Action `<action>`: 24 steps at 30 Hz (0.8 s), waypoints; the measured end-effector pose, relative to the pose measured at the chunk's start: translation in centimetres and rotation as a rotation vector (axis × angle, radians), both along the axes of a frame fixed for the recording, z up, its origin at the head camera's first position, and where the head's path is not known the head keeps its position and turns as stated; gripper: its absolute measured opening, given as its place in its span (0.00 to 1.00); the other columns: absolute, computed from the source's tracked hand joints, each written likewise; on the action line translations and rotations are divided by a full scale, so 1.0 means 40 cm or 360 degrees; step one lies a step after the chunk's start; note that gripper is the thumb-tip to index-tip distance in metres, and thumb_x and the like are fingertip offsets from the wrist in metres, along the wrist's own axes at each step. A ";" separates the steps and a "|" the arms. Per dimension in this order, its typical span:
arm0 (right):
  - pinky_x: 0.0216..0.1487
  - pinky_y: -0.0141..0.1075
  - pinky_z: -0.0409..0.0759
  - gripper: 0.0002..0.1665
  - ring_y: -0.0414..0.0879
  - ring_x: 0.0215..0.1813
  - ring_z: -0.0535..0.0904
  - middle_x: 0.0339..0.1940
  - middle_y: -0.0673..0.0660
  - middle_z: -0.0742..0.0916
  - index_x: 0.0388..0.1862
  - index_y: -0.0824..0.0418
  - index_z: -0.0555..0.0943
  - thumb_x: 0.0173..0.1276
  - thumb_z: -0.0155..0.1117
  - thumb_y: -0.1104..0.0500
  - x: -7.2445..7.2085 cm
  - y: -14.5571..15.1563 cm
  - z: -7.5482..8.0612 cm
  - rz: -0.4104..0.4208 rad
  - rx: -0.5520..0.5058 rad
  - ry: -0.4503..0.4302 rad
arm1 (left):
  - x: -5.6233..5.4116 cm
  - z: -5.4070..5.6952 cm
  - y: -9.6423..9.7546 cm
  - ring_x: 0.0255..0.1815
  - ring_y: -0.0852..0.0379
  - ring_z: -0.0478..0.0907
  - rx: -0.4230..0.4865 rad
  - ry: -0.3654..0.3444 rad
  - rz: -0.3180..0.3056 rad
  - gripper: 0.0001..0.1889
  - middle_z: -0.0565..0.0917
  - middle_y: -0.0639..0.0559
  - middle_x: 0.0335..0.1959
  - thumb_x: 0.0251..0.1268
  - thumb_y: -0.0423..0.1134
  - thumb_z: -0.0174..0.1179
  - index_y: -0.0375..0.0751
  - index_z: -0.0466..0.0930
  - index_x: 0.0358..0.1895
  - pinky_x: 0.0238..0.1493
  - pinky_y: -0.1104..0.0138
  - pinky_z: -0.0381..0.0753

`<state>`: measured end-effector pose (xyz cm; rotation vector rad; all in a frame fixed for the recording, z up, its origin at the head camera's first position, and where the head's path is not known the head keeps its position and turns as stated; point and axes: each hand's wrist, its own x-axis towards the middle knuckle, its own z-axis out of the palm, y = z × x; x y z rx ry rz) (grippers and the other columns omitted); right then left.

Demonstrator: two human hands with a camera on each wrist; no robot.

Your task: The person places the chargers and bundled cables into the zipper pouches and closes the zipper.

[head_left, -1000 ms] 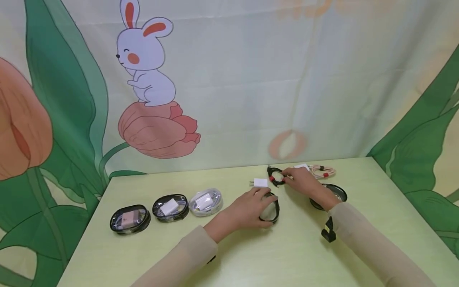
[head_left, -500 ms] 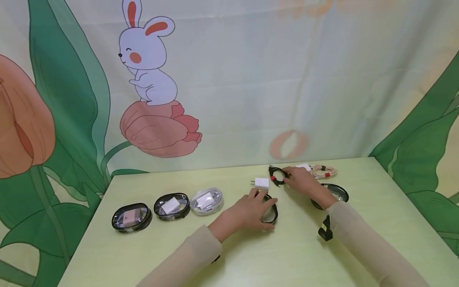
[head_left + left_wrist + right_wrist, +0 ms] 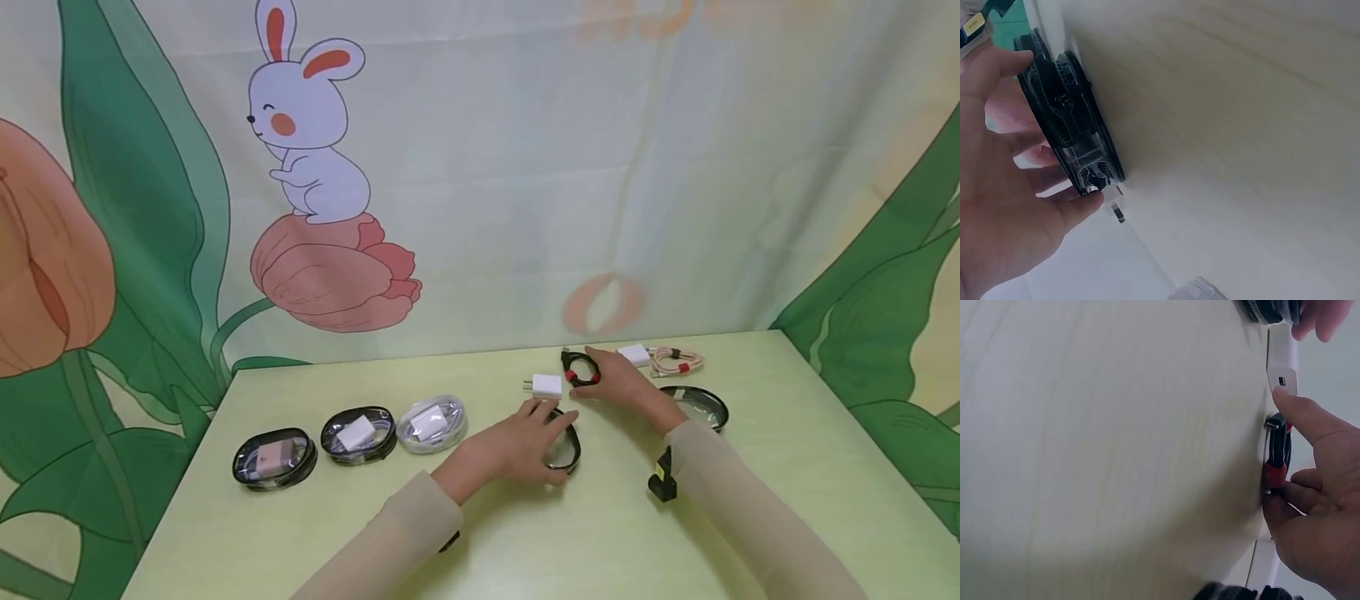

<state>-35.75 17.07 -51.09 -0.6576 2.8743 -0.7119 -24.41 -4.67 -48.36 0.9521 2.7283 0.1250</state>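
Note:
My left hand [image 3: 519, 448] grips a clear oval case [image 3: 564, 452] with a black rim, low over the table. In the left wrist view, thumb and fingers [image 3: 1079, 211] curl round opposite ends of the case's dark double rim. My right hand [image 3: 613, 382] spreads round a coiled black cable [image 3: 581, 368] with red ties. From the right wrist, the thumb shows beside a white charger plug [image 3: 1283, 380], while bent fingers sit below the cable's red tie [image 3: 1274, 475]. That plug [image 3: 547, 386] lies between the two hands, prongs pointing left.
Three filled oval cases stand at left: a black-rimmed one with a pink plug [image 3: 274, 457], another with a white plug [image 3: 358, 434], and a clear-rimmed one [image 3: 432, 422]. Behind the right hand are a white plug [image 3: 634, 356] and pink cable [image 3: 677, 362]. Another black-rimmed case [image 3: 697, 406] lies right.
My right hand has shifted left and its fingers now spread wider round the black cable, from its right side. The left hand stays on the oval case, nearly still.

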 end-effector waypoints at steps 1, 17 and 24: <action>0.69 0.60 0.68 0.55 0.69 0.69 0.72 0.72 0.76 0.71 0.76 0.79 0.58 0.66 0.74 0.47 -0.001 -0.002 -0.003 0.0007 -0.0007 0.0017 | 0.000 0.000 0.002 0.81 0.41 0.49 0.0008 0.0006 0.0017 0.47 0.52 0.42 0.82 0.67 0.64 0.61 0.53 0.51 0.83 0.73 0.54 0.68; 0.69 0.59 0.69 0.49 0.68 0.66 0.74 0.67 0.75 0.77 0.74 0.77 0.64 0.66 0.74 0.51 -0.001 -0.017 -0.007 -0.0089 -0.0038 0.0084 | 0.009 0.004 0.013 0.74 0.40 0.61 -0.0066 0.0254 0.0079 0.51 0.60 0.43 0.78 0.58 0.76 0.60 0.53 0.58 0.80 0.65 0.53 0.75; 0.67 0.57 0.72 0.49 0.67 0.67 0.74 0.68 0.74 0.76 0.75 0.76 0.63 0.66 0.74 0.50 -0.004 -0.016 -0.012 -0.0107 -0.0054 0.0053 | 0.013 0.007 0.018 0.69 0.43 0.65 -0.0127 0.0282 0.0016 0.46 0.67 0.45 0.73 0.62 0.72 0.59 0.54 0.61 0.78 0.61 0.56 0.77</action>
